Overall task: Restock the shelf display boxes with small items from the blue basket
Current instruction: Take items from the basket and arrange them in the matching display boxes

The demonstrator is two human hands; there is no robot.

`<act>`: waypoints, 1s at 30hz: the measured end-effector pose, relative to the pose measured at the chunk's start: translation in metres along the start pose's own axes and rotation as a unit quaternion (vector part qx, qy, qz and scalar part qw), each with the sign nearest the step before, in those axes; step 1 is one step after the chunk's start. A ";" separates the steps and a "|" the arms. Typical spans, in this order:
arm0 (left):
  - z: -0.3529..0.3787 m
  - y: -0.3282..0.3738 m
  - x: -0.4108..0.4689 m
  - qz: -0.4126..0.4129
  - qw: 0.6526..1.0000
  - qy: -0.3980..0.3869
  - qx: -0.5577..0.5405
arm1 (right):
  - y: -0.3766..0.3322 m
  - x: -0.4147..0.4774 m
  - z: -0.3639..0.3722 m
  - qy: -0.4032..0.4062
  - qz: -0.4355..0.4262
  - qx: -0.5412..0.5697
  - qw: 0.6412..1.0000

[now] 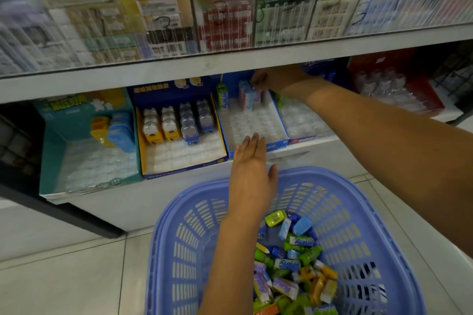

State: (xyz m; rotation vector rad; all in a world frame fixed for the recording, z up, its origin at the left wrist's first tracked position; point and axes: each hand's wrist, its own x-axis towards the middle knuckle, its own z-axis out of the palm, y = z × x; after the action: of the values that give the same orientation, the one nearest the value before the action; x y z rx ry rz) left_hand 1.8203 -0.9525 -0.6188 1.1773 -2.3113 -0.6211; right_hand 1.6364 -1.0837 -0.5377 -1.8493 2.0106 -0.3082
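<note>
The right hand [266, 80] reaches under the upper shelf [230, 61] and pinches a small item at the back of the blue display box [252, 120], beside upright pink-and-blue packs [247, 96]. The left hand [252, 161] hovers flat, fingers straight, over the box's front edge. The blue basket [286, 245] on the floor holds the loose stock. Risk: the reaching wrist may topple the standing packs, since the shelf overhang limits clearance. Neighbouring yellow-trimmed box [183, 133] and teal box [87, 140] sit partly filled.
</note>
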 end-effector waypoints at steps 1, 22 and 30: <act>0.000 0.000 0.000 0.002 1.000 0.001 0.000 | -0.002 0.001 0.001 0.006 0.002 -0.022 1.000; 0.045 -0.024 -0.043 -0.073 0.986 -0.146 -0.044 | -0.001 -0.160 0.067 -0.004 0.056 -0.025 0.998; 0.120 -0.093 -0.115 -0.206 0.874 -0.439 -0.034 | 0.073 -0.218 0.235 -0.338 0.155 -0.108 0.922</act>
State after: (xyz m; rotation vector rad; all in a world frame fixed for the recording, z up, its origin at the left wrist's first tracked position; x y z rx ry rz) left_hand 1.8669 -0.8844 -0.7903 1.5919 -2.6801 -1.6718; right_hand 1.6814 -0.8364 -0.7502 -1.4270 1.8224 0.5895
